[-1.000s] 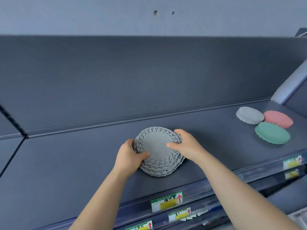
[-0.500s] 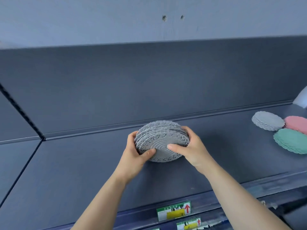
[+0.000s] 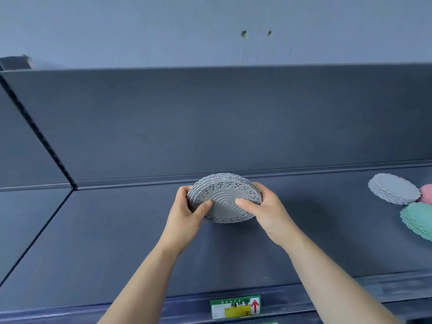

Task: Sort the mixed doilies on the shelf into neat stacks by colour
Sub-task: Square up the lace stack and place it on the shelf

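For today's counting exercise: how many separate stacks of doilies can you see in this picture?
4. A grey lace doily stack held in both hands; on the shelf at right, a plain grey stack, a pink stack and a green stack, the last two cropped.

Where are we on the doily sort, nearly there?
Close, it looks. Done: a grey stack, a pink stack and a green stack lie at the right of the shelf. In hand: left hand and right hand grip a lacy grey stack, tilted. Left: setting it down.
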`<control>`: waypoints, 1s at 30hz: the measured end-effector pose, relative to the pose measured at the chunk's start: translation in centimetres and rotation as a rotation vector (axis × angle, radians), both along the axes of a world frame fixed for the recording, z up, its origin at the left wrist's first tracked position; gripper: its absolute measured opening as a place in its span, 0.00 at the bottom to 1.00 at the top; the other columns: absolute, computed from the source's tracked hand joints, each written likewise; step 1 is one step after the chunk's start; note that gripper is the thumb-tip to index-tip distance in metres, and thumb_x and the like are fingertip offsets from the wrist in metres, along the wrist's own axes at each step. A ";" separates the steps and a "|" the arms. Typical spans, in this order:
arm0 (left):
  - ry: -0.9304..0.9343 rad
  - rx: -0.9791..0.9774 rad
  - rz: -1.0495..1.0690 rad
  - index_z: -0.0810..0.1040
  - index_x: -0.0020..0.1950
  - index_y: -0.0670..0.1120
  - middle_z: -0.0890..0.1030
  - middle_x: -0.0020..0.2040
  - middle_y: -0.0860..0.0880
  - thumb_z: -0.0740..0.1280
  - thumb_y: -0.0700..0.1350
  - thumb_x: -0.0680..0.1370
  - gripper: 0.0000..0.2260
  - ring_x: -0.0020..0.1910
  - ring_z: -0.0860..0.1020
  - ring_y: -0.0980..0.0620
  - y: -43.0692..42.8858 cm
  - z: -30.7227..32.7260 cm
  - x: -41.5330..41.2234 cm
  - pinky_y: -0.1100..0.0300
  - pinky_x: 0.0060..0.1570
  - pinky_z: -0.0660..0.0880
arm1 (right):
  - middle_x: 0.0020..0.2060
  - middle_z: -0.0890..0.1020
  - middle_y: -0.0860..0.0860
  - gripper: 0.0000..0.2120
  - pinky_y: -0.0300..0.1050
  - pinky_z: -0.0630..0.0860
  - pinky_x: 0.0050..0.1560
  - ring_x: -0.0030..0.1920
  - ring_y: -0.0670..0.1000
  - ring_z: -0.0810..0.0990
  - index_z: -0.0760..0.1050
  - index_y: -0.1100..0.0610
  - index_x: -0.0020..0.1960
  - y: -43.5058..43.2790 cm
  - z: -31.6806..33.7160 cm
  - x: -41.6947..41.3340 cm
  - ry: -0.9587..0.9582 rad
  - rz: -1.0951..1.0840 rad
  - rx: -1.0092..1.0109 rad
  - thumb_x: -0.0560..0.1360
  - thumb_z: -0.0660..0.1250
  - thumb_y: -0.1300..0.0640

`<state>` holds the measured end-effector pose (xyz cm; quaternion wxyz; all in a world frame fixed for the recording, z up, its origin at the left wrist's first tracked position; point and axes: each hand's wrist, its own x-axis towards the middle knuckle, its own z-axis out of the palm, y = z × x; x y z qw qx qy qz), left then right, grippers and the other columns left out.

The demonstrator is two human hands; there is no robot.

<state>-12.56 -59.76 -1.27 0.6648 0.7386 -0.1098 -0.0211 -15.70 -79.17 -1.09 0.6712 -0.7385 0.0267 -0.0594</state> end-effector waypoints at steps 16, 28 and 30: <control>-0.043 0.150 -0.061 0.63 0.57 0.56 0.76 0.54 0.56 0.67 0.40 0.77 0.18 0.48 0.77 0.61 1.4 -0.3 -1.1 0.68 0.48 0.74 | 0.58 0.78 0.42 0.29 0.43 0.74 0.60 0.58 0.43 0.78 0.70 0.45 0.61 -0.4 0.7 -0.2 0.007 0.046 -0.123 0.65 0.76 0.58; -0.070 0.224 -0.104 0.60 0.61 0.52 0.76 0.55 0.52 0.61 0.38 0.79 0.15 0.50 0.75 0.52 1.9 -1.1 -1.6 0.63 0.52 0.73 | 0.53 0.82 0.43 0.21 0.46 0.74 0.61 0.54 0.42 0.80 0.70 0.47 0.60 0.2 -0.2 -1.4 0.076 0.051 -0.148 0.71 0.72 0.58; -0.138 0.255 -0.088 0.59 0.59 0.51 0.75 0.54 0.51 0.59 0.37 0.80 0.14 0.49 0.75 0.53 1.7 -1.0 -1.7 0.64 0.49 0.73 | 0.53 0.82 0.42 0.18 0.44 0.74 0.59 0.54 0.41 0.80 0.70 0.47 0.59 0.5 0.1 -1.5 0.017 0.012 -0.168 0.73 0.70 0.59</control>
